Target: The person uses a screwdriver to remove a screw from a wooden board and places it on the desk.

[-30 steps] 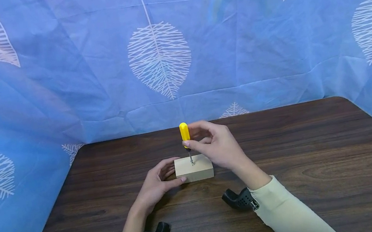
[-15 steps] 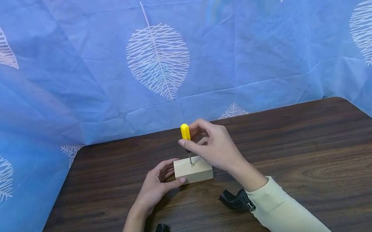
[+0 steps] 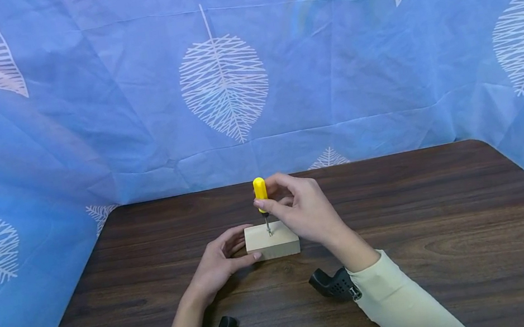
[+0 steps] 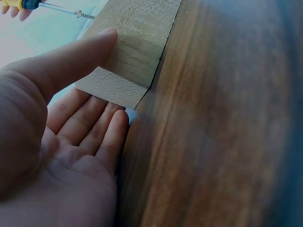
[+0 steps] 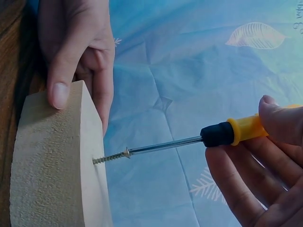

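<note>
A pale wooden block (image 3: 272, 240) lies on the dark wooden table (image 3: 457, 247). My left hand (image 3: 219, 260) holds its left end, thumb (image 4: 71, 61) on the near face and fingers (image 4: 99, 132) behind. My right hand (image 3: 299, 209) pinches the yellow handle of a small screwdriver (image 3: 260, 195) that stands upright on the block. Its tip sits in the head of a screw (image 5: 111, 156), which stands partly sunk in the block's top face (image 5: 52, 165). In the left wrist view the screw (image 4: 85, 15) shows at the top left.
Blue cloth with white leaf prints (image 3: 225, 84) hangs behind and at both sides of the table. Black wrist mounts (image 3: 333, 284) sit on both forearms above cream sleeves (image 3: 405, 306).
The right hand's fingers have shifted slightly on the screwdriver handle. The block, the screw and the left hand stay where they were.
</note>
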A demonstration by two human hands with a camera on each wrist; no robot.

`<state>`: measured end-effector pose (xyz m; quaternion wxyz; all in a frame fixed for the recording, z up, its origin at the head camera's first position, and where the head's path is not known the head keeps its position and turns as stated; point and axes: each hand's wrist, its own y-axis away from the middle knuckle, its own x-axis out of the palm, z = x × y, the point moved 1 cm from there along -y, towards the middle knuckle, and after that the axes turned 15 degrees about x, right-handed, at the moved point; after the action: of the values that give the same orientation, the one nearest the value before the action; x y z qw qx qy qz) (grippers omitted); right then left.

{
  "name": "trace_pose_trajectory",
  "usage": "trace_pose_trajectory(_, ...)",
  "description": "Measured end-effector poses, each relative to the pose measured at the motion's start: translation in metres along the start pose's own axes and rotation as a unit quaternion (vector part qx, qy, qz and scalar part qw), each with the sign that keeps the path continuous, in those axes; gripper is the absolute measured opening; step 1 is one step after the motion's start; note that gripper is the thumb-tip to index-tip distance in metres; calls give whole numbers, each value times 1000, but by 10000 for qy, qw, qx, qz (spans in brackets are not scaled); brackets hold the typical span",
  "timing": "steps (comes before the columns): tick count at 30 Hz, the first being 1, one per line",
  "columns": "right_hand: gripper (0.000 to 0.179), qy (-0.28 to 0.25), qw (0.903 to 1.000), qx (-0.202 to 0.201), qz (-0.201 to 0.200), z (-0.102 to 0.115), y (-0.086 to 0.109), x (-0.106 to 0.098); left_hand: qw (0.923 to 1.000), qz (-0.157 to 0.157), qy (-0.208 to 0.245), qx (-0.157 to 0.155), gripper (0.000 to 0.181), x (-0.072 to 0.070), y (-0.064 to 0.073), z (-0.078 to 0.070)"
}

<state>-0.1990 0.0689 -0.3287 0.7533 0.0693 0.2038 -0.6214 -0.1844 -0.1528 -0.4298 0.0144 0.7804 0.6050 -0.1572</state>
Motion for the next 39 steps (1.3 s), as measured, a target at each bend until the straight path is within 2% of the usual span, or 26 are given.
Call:
trace_pose_trajectory(12,21,54,9996,-30,-283,1,0,3,10000,-11,-32,2,60,0,-1,-1)
trace_pose_trajectory(24,17,156,9998,-82,-20,3,1,2,9999,-59,-51,-66,59,0,-1,0)
trace_pose_trajectory(29,21,195,9996,84,-181,1,1,1,9999,-63,-34,-80,60,1,-1,1)
trace_pose_trajectory(35,20,129,9993,-94,-352,0,1,3,10000,-60,-33,-14,60,1,-1,0)
trace_pose_trajectory(39,15,176,9993,-175,-288,2,1,3,10000,-43,-41,-19,61,1,-2,0)
